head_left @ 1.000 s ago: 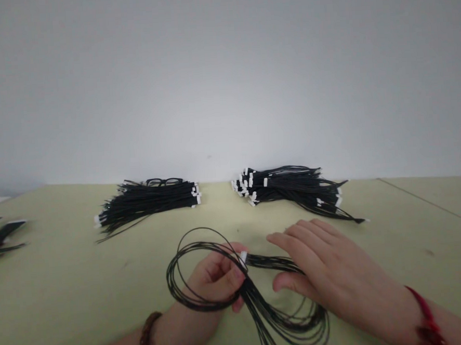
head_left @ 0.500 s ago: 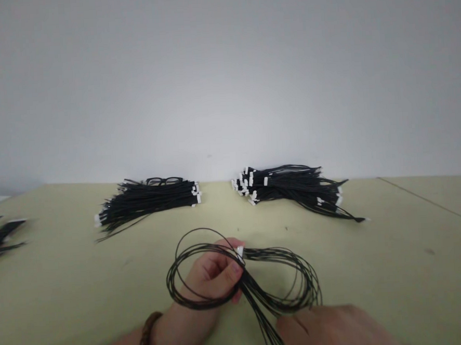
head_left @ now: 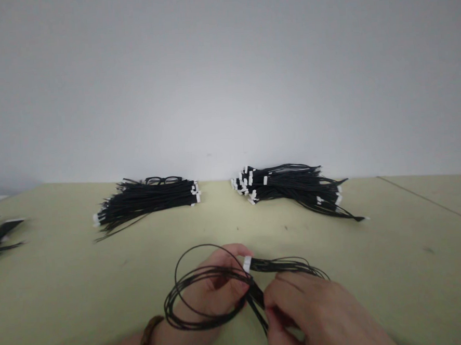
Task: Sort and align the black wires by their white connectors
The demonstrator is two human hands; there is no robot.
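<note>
A black wire harness [head_left: 203, 326] is looped in front of me, with a white connector [head_left: 247, 264] near its crossing point. My left hand [head_left: 222, 290] pinches the wires between thumb and fingers just below that connector, and a loop hangs around the hand and wrist. Close by on the right, my right hand [head_left: 301, 308] has its fingers curled and closed on the wires below the crossing. Its palm side and part of the right-hand loop are hidden. A brown beaded bracelet [head_left: 147, 340] circles the left wrist.
Two piles of black wire harnesses with white connectors lie near the wall, one at left [head_left: 150, 201] and one at right [head_left: 294, 189]. Black-framed glasses [head_left: 164, 180] rest behind the left pile. More black pieces [head_left: 2, 236] lie at the far left of the table [head_left: 377, 267].
My right hand has moved up and left, closer to the left hand, and grips the wires near the crossing. The left hand and the connector have shifted slightly down and right.
</note>
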